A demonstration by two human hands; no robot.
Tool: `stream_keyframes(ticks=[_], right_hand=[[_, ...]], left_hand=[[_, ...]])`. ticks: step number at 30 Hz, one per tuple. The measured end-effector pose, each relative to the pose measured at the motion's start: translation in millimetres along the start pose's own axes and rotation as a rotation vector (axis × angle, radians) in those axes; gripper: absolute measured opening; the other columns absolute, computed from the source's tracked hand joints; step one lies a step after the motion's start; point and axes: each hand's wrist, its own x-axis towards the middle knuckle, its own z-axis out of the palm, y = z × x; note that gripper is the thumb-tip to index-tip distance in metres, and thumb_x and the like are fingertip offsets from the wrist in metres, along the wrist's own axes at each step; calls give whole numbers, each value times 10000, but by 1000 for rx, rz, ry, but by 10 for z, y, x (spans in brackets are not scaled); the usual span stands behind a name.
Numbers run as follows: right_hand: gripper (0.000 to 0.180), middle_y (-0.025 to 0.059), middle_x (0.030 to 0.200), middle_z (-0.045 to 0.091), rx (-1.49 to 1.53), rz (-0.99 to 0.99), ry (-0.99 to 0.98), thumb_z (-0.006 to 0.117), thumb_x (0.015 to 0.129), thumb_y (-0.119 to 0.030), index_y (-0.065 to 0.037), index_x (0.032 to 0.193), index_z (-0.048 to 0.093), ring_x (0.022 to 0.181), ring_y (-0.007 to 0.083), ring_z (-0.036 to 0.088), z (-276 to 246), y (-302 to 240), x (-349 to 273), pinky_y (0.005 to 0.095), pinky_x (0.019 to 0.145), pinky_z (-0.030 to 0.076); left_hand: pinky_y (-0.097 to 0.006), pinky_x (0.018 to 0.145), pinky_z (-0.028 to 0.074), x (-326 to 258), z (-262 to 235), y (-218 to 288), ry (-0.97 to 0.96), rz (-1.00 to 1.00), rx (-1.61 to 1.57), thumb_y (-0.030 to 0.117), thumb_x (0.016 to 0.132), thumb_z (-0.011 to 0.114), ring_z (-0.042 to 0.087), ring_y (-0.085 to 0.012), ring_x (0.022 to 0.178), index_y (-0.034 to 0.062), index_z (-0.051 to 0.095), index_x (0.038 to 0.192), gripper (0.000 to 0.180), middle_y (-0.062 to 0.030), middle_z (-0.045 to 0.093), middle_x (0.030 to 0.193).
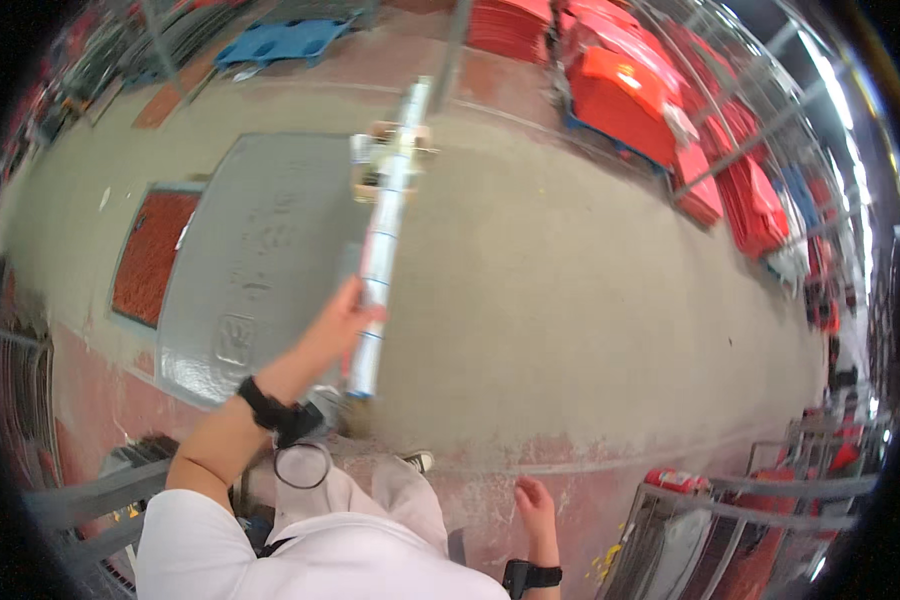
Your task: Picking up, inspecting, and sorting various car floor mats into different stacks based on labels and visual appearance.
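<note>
My left hand (352, 312), reaching forward, is closed around a long white pole-like piece (384, 240) with thin blue bands across it. The piece slants, its near end low by my legs and its far end away from me; a pinkish strip shows along its left side. Behind it sits a small cardboard box (373, 190) with items in it, partly hidden. To the left lies a large grey panel (280, 220) with raised lettering. My right hand (537, 500) hangs low at my right side, loosely open, with nothing visible in it.
A framed reddish-brown mat (155, 255) borders the grey panel. Red and orange stacked sheets (630, 110) stand at the far right, some on a blue pallet. Another blue pallet (285, 42) lies at the far left. Metal racks (760, 490) flank me, a red object (678, 481) on the right one.
</note>
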Motion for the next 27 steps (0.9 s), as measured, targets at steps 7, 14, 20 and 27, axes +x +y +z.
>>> stream_keyframes(ticks=[7,14,20,27], right_hand=[[248,83,805,597,151,298,204,578,777,-116,16,985,555,697,137,576,-1864,1815,-143,238,579,463],[256,99,824,612,16,26,83,589,763,-122,12,979,560,684,142,580,-2853,1993,1596,242,583,463],[309,136,824,622,-561,145,-244,575,756,-170,-8,1019,554,756,209,603,-4116,1852,2877,316,656,475],[213,144,701,603,-39,461,9,560,749,-103,72,870,561,615,216,603,-6050,1922,4245,327,536,490]], left_hand=[[-266,534,423,43,524,85,447,-238,143,161,755,567,515,-110,644,50,446,1061,347,-35,518,805],[-280,417,411,262,574,-16,672,-296,351,202,676,613,553,-143,493,11,543,821,250,-67,572,654],[-289,379,402,376,1085,270,882,-405,553,174,638,641,562,-166,459,-19,557,745,236,-87,564,585],[-310,425,434,554,2313,309,990,-512,637,206,631,665,563,-192,462,-56,549,769,317,-123,564,586]])
